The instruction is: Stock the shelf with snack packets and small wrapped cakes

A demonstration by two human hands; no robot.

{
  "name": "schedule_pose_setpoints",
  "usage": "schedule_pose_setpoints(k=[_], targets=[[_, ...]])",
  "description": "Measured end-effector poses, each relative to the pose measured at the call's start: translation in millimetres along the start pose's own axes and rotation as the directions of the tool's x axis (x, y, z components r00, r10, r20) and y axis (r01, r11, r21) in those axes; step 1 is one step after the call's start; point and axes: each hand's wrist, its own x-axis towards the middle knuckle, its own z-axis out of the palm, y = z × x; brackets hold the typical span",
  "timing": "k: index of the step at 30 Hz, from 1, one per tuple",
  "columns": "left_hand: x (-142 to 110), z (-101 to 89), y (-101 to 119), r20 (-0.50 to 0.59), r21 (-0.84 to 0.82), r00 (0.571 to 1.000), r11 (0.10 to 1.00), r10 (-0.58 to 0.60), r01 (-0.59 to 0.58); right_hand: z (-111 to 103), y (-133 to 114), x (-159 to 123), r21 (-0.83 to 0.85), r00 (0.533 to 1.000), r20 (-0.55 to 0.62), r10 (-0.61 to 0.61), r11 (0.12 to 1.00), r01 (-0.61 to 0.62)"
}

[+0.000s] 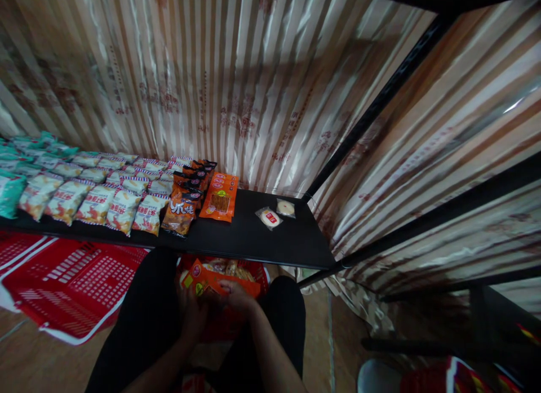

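Between my knees, an orange snack packet [198, 273] with a yellow-green spot is held low over a red basket [265, 275]. My left hand [192, 309] is closed on its near left side, though shadow covers most of the fingers. At the right, my right hand [237, 297] pinches orange packaging; whether this is the same packet or another one, I cannot tell. Other snacks in clear wrapping [232, 268] lie in the basket behind my hands. On the black shelf [249, 241] ahead rests a similar orange packet stack [220, 199].
Left of the stack stand rows of orange-brown bags [180, 213], white snack bags [95, 204] and teal bags [10, 193]. Two round wrapped pieces [269, 218] lie toward the shelf's right end. A red basket [84, 286] sits at left; a black post [380, 106] rises at right.
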Motion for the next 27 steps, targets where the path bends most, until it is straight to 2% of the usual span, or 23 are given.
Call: schedule_pose_setpoints(k=[4,10,14,17,20,24,27], targets=[[1,-5.1,2,-0.076,-0.243,0.996,0.97,-0.049,0.029,-5,-7,0,0.217,0.992,0.117,0.055,0.973,-0.079],[0,-23.4,15,-0.092,-0.344,0.995,0.939,-0.042,0.008,-7,-19,-5,0.324,0.988,0.153,0.006,0.944,-0.056],[2,-43.1,34,-0.143,-0.361,0.99,0.931,-0.006,-0.047,-7,-26,-9,0.418,0.995,0.076,-0.07,0.908,0.032],[6,-56.8,48,-0.127,-0.328,0.991,0.942,0.033,-0.073,-4,-32,-12,0.469,0.994,0.02,-0.106,0.879,0.085],[10,-63.0,54,-0.113,-0.297,0.993,0.953,0.028,-0.061,0,-38,-15,0.487,0.991,0.014,-0.134,0.867,0.11],[12,-62.1,56,-0.116,-0.278,0.988,0.952,0.102,-0.131,8,-45,-17,0.464,0.995,-0.053,-0.08,0.881,0.095],[13,-62.4,60,-0.098,-0.266,0.988,0.954,0.116,-0.138,14,-49,-19,0.454,0.995,-0.099,-0.009,0.889,0.053]])
